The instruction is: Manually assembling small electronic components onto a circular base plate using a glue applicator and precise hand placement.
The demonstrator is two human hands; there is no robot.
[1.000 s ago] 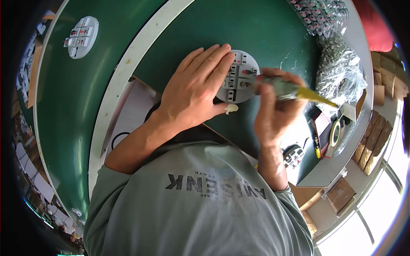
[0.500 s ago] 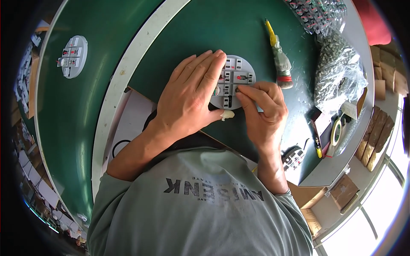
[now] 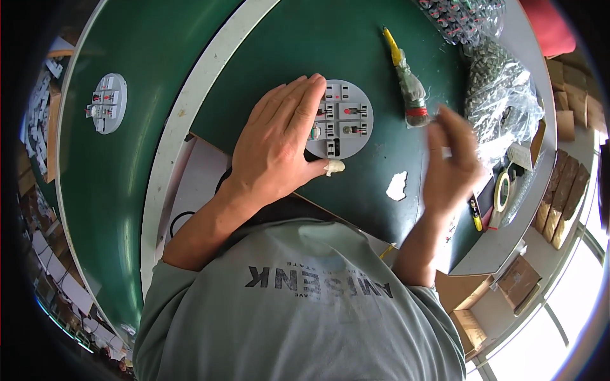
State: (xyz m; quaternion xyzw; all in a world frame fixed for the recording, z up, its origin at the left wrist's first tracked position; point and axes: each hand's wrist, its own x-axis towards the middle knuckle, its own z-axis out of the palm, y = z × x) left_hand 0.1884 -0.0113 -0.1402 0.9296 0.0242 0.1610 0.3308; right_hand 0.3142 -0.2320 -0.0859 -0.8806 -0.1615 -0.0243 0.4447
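A round grey plastic plate (image 3: 353, 148) lies on the green bench in front of me, with several small black-and-white holders and red bits on it. My left hand (image 3: 273, 140) rests over the plate's left side, its fingers stretched out together and the thumb apart below. A pale wrap (image 3: 335, 167) covers that thumb's tip. At the plate's lower right, a small roundish metallic part (image 3: 348, 129) sits by a holder. Smeared by motion, my right hand (image 3: 452, 162) is over the bench to the right, near the plastic bag of small grey parts (image 3: 499, 95); its fingers cannot be read.
A brush (image 3: 414, 95) with a yellow handle lies beyond the plate. Another bag of dark and red parts (image 3: 467, 19) is at the far right. A tape roll (image 3: 501, 192) and a yellow-tipped tool (image 3: 476, 217) lie near the right edge. Another round plate (image 3: 119, 108) lies on the green strip at left.
My right hand has left the plate and swung right toward the bag. The small metallic part it covered now shows on the plate. At left, the other plate has shifted nearer.
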